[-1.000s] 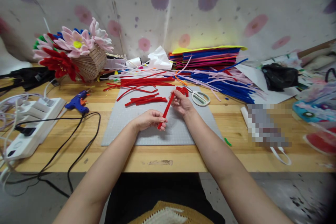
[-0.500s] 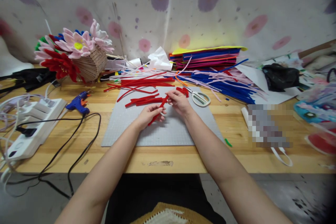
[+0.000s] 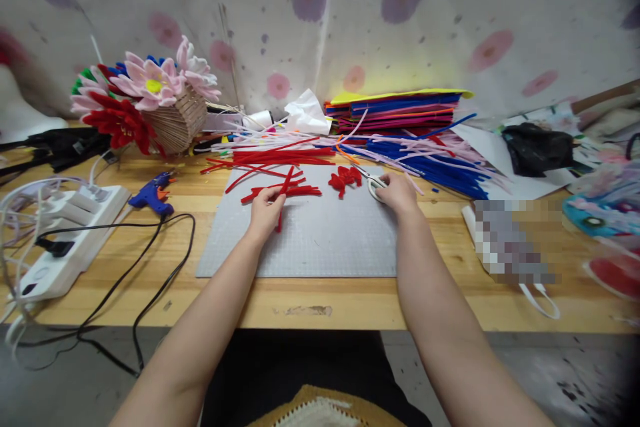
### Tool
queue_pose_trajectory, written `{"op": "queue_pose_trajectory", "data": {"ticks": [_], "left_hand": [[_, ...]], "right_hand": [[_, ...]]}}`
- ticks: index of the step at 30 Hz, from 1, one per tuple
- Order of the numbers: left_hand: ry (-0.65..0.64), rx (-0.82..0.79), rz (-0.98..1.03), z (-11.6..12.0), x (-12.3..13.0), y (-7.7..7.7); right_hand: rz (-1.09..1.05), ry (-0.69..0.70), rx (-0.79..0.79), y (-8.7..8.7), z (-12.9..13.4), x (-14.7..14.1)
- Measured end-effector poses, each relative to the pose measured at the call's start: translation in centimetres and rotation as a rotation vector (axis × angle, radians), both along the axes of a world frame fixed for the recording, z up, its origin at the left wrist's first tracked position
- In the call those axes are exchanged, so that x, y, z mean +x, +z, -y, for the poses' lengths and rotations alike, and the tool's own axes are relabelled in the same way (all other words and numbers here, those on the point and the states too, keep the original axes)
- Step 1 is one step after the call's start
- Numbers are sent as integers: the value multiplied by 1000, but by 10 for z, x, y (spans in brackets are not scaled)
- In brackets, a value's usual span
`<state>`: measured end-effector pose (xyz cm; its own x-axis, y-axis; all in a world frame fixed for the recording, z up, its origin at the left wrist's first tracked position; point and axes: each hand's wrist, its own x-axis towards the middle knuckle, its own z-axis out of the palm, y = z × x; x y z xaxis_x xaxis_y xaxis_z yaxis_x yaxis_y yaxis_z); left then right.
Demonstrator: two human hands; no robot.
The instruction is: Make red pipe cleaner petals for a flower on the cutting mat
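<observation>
A red pipe cleaner (image 3: 287, 180) is pinched in my left hand (image 3: 267, 212), over the left part of the grey cutting mat (image 3: 320, 247). Just behind that hand lie several cut red pieces (image 3: 305, 191). My right hand (image 3: 397, 192) is at the handles of the scissors (image 3: 375, 185), at the mat's right back edge; its fingertips are partly hidden, with the fingers closed on the handles. Between the hands, a small heap of bent red pieces (image 3: 344, 179) rests on the mat.
A blue glue gun (image 3: 153, 195) and a white power strip (image 3: 75, 240) with cables lie left. Behind the mat are long red stems (image 3: 280, 157), blue stems (image 3: 435, 170) and a basket of fuzzy flowers (image 3: 183, 123). A pixelated object (image 3: 510, 240) lies right.
My right hand has let go of the red pipe cleaner and moved right to the scissors. My left hand has shifted slightly left and up, still holding the pipe cleaner, now more upright.
</observation>
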<state>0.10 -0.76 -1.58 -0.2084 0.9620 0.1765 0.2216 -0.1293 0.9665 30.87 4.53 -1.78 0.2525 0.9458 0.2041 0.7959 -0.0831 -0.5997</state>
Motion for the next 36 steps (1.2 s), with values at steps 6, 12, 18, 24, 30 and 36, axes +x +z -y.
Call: {"op": "queue_pose_trajectory", "data": {"ticks": [6,12,18,24,30,36], "left_hand": [[-15,12,-77,2,1,-1],[26,-14,-96,-1,-3,-1],[59,-51,-240,1,-7,1],[79,-5,-338,0,-7,0],[136,96,-384,-2,-6,-4],[79,-37,27,-4,-3,-8]], "right_hand": [[79,-151,-50,3,2,-8],[-400,-35,247,25,3,-17],[-1298,445,-62,37,15,-76],[-1545,759,-655,23,30,-117],[-1492,993,-1008,17,35,-121],[-1455,1075,-1087,15,36,-120]]}}
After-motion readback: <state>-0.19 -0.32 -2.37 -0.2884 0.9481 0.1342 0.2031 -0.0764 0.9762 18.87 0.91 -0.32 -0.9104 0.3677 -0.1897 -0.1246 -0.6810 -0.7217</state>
